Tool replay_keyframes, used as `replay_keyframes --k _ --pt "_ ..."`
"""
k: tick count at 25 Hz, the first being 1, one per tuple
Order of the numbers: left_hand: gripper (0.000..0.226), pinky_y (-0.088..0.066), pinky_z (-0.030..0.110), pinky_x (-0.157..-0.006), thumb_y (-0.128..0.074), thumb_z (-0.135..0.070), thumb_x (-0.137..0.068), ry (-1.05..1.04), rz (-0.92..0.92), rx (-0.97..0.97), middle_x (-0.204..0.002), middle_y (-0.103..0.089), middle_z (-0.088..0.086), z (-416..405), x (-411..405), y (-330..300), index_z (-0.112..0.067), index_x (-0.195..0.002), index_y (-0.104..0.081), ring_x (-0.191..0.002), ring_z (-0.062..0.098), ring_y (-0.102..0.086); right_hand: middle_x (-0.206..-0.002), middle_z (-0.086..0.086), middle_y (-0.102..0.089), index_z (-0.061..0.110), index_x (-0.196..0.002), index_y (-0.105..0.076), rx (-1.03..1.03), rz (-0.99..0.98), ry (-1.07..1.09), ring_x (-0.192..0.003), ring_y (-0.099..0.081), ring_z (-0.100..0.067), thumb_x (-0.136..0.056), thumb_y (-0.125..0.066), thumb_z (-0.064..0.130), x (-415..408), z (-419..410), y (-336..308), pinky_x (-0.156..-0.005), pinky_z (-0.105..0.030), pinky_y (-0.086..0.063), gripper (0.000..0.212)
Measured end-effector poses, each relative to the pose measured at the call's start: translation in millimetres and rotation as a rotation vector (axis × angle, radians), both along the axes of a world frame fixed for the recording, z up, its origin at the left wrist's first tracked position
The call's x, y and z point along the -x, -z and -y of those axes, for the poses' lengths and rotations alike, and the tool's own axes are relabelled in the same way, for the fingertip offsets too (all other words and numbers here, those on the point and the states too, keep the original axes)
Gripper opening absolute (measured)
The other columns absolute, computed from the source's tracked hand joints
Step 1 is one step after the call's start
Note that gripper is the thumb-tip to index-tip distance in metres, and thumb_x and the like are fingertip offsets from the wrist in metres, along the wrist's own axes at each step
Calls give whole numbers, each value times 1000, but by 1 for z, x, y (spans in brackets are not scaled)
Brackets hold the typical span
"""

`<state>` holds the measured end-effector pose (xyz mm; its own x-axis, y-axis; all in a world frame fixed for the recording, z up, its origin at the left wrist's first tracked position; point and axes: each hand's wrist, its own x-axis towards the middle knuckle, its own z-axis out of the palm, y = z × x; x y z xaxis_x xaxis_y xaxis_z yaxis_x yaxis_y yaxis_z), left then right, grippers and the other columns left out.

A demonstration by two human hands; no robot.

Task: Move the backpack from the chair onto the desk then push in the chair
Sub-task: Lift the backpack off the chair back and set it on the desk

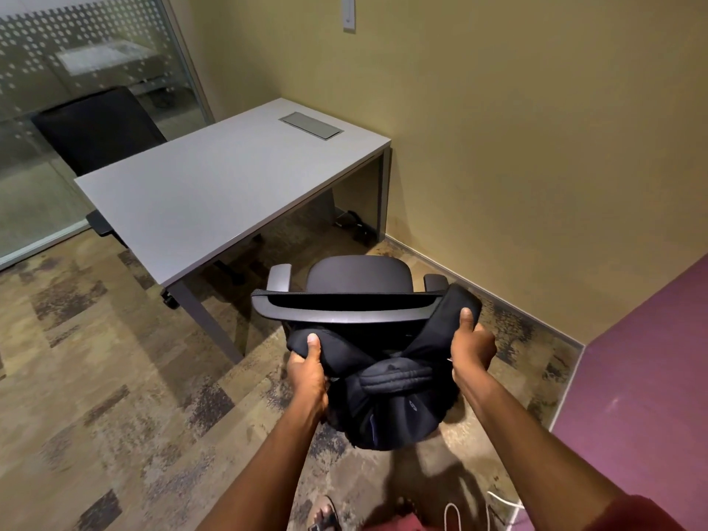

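Black and soft, the backpack (387,381) hung behind the chair (344,300), its top draped against the backrest. The left hand (306,371) had its grip closed on the near fold, thumb on top; the right hand (472,344) clutched the other side likewise. Beyond stood the grey tabletop (214,193), well apart from the backpack.

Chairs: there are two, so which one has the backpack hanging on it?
The near chair, right before the person, pulled out from the desk. Both hands grip the black backpack behind its backrest. The other chair stands bare beyond the desk.
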<state>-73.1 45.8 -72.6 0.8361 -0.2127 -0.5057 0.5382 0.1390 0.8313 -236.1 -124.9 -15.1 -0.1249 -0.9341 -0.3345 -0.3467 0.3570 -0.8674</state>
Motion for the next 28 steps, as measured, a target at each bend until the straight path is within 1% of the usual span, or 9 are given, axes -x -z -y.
replay_keyframes --k 5,8,10,14,16,19,22,25,28 --pt "20 -54 42 -78 -62 -27 -97 190 -53 -92 -90 -67 12 28 12 2 -10 -87 -61 -82 28 -65 -82 -17 -61 4 -72 -53 17 -30 41 -83 -61 -39 -100 -49 44 29 19 -3 -70 -39 -41 49" --pt "48 -50 41 -66 -71 -52 -74 588 81 -437 -87 -67 23 47 22 9 -5 -83 -63 -69 33 -65 -89 -21 -63 1 -79 -56 9 -41 50 -86 -61 -39 -100 -48 45 47 32 -6 -70 -38 -40 49" --pt "53 -51 40 -88 -70 -50 -80 915 331 -543 -112 -71 16 57 41 2 -6 -109 -67 -105 33 -68 -90 -21 -64 0 -81 -58 19 -36 43 -88 -62 -39 -100 -49 45 55 42 -13 -71 -38 -41 49" --pt "84 -12 39 -123 -69 -53 -80 1376 926 -493 -151 -35 -11 88 86 -25 -25 -152 -36 -145 10 -22 -80 -12 -58 11 -70 -52 22 2 82 -80 -56 -30 -99 -52 45 75 75 -37 -69 -35 -39 44" --pt "85 -19 42 -122 -75 -47 -73 1359 1115 -490 -152 -39 -13 110 95 -31 -31 -148 -37 -143 12 -32 -76 -6 -52 12 -69 -48 16 49 123 -76 -48 -24 -97 -55 44 89 96 -50 -62 -33 -35 44" --pt "61 -50 41 -96 -74 -32 -74 1344 1187 -463 -130 -58 -5 149 105 -44 -33 -128 -46 -115 21 -59 -94 -12 -57 0 -94 -59 32 60 139 -83 -52 -26 -96 -58 42 112 125 -69 -71 -33 -38 42" --pt "41 -52 42 -83 -63 -25 -78 1285 1318 -430 -113 -66 2 183 126 -60 -25 -119 -54 -102 28 -63 -104 -17 -61 -4 -108 -61 72 60 148 -88 -54 -27 -96 -60 39 138 154 -92 -75 -34 -41 45" --pt "37 -50 36 -80 -55 -9 -74 1134 1222 -278 -102 -71 6 213 149 -75 -19 -109 -63 -95 29 -64 -117 -23 -66 0 -96 -64 131 96 133 -102 -63 -36 -94 -61 40 162 179 -116 -90 -43 -53 40" --pt "42 -47 28 -77 -51 -1 -71 1022 1118 -148 -97 -73 5 245 167 -103 -14 -107 -68 -89 20 -64 -107 -17 -67 12 -95 -64 244 5 34 -108 -63 -39 -92 -56 45 175 195 -132 -92 -51 -53 34"
